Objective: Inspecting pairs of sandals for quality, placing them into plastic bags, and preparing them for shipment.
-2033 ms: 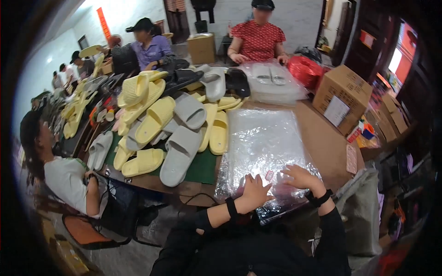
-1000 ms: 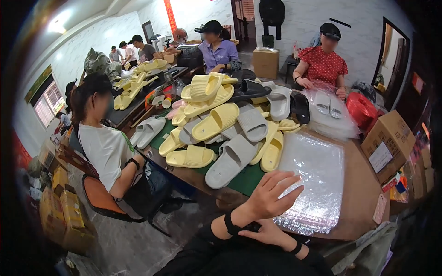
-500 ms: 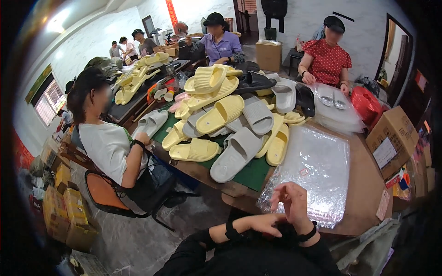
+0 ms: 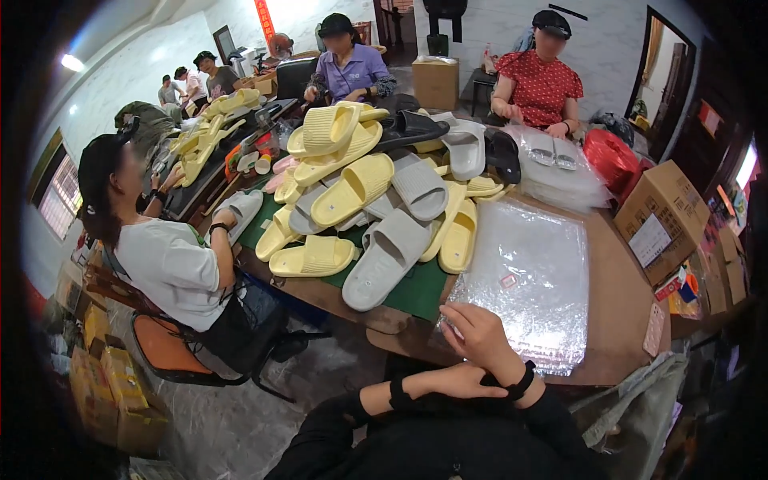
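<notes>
My left hand [image 4: 460, 381] reaches across to my right wrist. Its thumb lies along the black wristband [image 4: 524, 384] there, and its other fingers wrap behind the wrist, mostly hidden. Loosely bent and apart from the thumb, the fingers of my right hand [image 4: 482, 334] hold nothing; they hover at the near left corner of a stack of clear plastic bags [image 4: 528, 272]. Just beyond, a grey slipper [image 4: 390, 260] lies at the front of a heap of slippers. A yellow slipper [image 4: 458, 240] rests between that one and the bags.
A seated person [image 4: 156, 248] at my left touches a grey slipper. Across the table, a person in red [image 4: 540, 84] works by more clear bags [image 4: 560, 180], with a person in purple [image 4: 352, 72] farther left. Red twine [image 4: 612, 158] and a cardboard box [image 4: 662, 220] stand at the right.
My left hand has closed in on the right wristband. My right hand has lowered and turned, its fingers now pointing left. The view has shifted slightly; the bags and heap stay put.
</notes>
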The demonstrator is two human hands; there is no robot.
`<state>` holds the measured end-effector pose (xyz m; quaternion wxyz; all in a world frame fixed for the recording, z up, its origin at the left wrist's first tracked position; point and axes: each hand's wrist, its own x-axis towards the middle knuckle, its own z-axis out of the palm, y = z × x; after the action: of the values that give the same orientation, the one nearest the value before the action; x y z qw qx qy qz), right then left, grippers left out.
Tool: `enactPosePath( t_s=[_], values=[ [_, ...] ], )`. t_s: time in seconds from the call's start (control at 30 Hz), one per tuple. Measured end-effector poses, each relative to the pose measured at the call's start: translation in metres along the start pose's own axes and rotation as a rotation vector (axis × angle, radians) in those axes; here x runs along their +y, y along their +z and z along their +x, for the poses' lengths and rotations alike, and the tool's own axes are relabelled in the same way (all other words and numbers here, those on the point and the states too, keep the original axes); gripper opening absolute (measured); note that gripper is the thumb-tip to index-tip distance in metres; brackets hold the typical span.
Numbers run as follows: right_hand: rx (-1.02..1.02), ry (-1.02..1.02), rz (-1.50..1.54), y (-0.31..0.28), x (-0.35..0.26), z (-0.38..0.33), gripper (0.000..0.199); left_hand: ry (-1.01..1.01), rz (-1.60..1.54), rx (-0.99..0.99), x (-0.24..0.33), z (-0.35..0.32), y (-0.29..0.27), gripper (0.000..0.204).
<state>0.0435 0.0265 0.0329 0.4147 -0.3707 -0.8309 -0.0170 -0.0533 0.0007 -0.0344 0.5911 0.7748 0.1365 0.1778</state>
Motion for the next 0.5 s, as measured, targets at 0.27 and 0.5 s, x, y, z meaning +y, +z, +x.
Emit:
enactPosePath(
  t_s=[0.27,0.5],
  values=[
    [-0.047,0.341,-0.269,-0.019,0.04,-0.082,0.034,-0.131,0.226,0.51,0.017,-0.015,-0.096,0.045],
    [-0.157,0.484,-0.335,-0.012,0.061,-0.113,0.049,-0.118,0.864,1.327,-0.01,-0.001,-0.157,0.068]
  ],
)
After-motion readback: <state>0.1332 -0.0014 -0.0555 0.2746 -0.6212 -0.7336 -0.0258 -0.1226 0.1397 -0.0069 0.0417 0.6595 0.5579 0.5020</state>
